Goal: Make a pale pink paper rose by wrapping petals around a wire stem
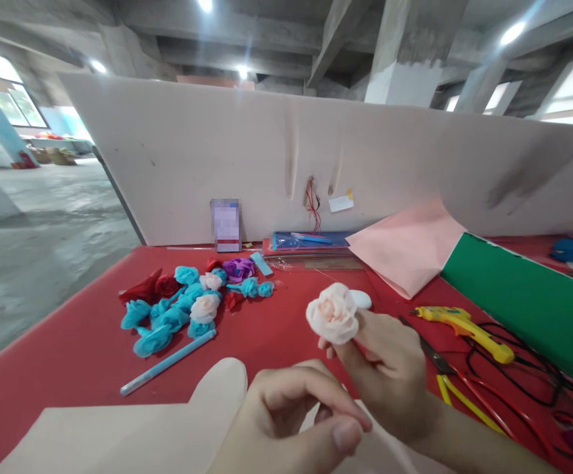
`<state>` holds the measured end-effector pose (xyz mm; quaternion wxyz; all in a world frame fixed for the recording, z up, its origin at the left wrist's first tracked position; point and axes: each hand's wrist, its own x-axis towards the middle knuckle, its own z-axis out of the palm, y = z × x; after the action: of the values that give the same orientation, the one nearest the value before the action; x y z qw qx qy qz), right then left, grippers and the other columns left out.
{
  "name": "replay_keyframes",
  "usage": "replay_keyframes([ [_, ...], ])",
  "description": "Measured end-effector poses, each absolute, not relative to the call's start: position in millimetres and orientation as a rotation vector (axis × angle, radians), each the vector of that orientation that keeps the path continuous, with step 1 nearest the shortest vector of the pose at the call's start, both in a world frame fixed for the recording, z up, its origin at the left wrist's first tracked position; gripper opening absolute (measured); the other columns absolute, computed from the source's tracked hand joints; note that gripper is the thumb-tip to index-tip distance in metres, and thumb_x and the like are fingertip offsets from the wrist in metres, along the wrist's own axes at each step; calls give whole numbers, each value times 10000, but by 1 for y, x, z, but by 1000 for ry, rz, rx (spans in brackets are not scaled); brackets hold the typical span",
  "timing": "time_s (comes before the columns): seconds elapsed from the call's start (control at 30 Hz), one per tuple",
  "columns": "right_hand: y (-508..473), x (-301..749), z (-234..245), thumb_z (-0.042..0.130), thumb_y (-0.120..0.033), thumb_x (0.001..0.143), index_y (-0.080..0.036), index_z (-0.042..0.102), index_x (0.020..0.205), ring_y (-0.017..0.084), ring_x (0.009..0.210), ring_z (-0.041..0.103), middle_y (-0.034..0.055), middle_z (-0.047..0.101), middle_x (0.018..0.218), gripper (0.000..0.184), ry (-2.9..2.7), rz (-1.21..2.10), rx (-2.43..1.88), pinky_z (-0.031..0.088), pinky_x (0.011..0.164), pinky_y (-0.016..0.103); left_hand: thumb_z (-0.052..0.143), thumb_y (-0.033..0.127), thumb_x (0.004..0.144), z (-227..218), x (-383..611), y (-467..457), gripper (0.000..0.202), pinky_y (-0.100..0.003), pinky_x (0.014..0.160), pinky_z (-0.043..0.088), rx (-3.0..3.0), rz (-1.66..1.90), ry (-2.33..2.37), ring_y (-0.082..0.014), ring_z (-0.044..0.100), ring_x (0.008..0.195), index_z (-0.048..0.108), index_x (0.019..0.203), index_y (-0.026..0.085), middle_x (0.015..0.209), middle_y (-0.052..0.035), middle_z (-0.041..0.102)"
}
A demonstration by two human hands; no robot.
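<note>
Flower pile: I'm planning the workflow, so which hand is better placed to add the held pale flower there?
Probably the right hand: it holds the pale flower, though the flower pile lies leftward. The left hand shows no flower.

A plain red worktop (pixel 261 336). Toward its left edge, turquoise flowers (pixel 172 320) among pale pink, red and purple ones; toward its near edge, plain cream paper (pixel 118 438). The held flower (pixel 333 313) is whitish pink, peach at its centre. Toward the right edge, a yellow glue gun (pixel 466 328) and a green board (pixel 527 309).
</note>
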<state>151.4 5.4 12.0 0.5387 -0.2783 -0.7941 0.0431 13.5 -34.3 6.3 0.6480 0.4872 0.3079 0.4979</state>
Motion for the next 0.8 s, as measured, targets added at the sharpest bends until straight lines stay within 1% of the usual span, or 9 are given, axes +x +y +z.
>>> replay_keyframes([
  [0.07, 4, 151, 16, 493, -143, 861, -151, 559, 599, 75, 454, 506, -27, 542, 510, 270, -1834, 323, -731, 362, 438, 189, 690, 320, 751, 9, 11, -30, 190, -246, 559, 410, 1295, 1131, 744, -131, 495, 536, 715, 603, 204, 528, -11, 580],
  [0.13, 2, 150, 20, 497, -160, 860, -143, 551, 564, 72, 446, 511, -25, 542, 494, 301, -1783, 541, -769, 381, 438, 178, 653, 224, 769, 14, 5, -26, 164, -244, 563, 412, 1540, 1223, 794, -139, 511, 545, 698, 611, 207, 534, -11, 593],
  [0.23, -3, 148, 23, 488, -199, 868, -136, 563, 550, 83, 432, 524, -19, 537, 455, 333, -1691, 819, -781, 430, 451, 187, 670, 109, 716, 23, -7, -22, 136, -250, 572, 423, 1888, 1472, 862, -152, 554, 562, 685, 681, 239, 589, -1, 642],
  [0.37, -11, 145, 25, 500, -236, 864, -130, 577, 570, 61, 390, 486, -28, 510, 446, 322, -1621, 1044, -769, 422, 417, 163, 711, 29, 623, 31, -23, -18, 309, -273, 648, 430, 2309, 1783, 978, -162, 566, 575, 709, 774, 299, 615, 36, 679],
  [0.43, -15, 144, 26, 493, -246, 866, -127, 551, 534, 55, 389, 475, -25, 494, 441, 357, -1660, 1071, -779, 400, 400, 150, 750, 58, 587, 34, -28, -17, 295, -283, 693, 427, 2473, 1892, 1048, -169, 561, 562, 720, 742, 306, 583, 45, 685],
  [0.5, -19, 144, 25, 476, -247, 870, -125, 535, 513, 56, 385, 469, -18, 491, 429, 382, -1717, 1065, -791, 387, 390, 146, 767, 118, 586, 36, -29, -16, 226, -286, 731, 422, 2570, 1922, 1113, -172, 554, 551, 713, 710, 299, 569, 46, 686],
  [0.63, -24, 143, 23, 465, -252, 881, -130, 518, 502, 52, 374, 471, -17, 496, 411, 401, -1811, 1014, -825, 384, 395, 139, 693, 171, 665, 38, -26, -15, 138, -308, 845, 366, 2756, 1875, 1213, -174, 528, 569, 637, 663, 297, 548, 61, 661],
  [0.7, -25, 142, 22, 465, -249, 883, -132, 512, 497, 49, 375, 482, -19, 500, 404, 406, -1834, 976, -840, 386, 402, 129, 658, 166, 689, 38, -26, -16, 151, -322, 855, 334, 2839, 1848, 1260, -173, 506, 561, 608, 658, 305, 533, 70, 647],
  [0.8, -25, 142, 21, 475, -241, 879, -130, 503, 478, 44, 373, 492, -19, 502, 384, 416, -1850, 927, -852, 389, 418, 116, 677, 137, 667, 37, -29, -19, 197, -322, 828, 319, 2823, 1889, 1307, -167, 487, 536, 634, 671, 329, 528, 93, 650],
])
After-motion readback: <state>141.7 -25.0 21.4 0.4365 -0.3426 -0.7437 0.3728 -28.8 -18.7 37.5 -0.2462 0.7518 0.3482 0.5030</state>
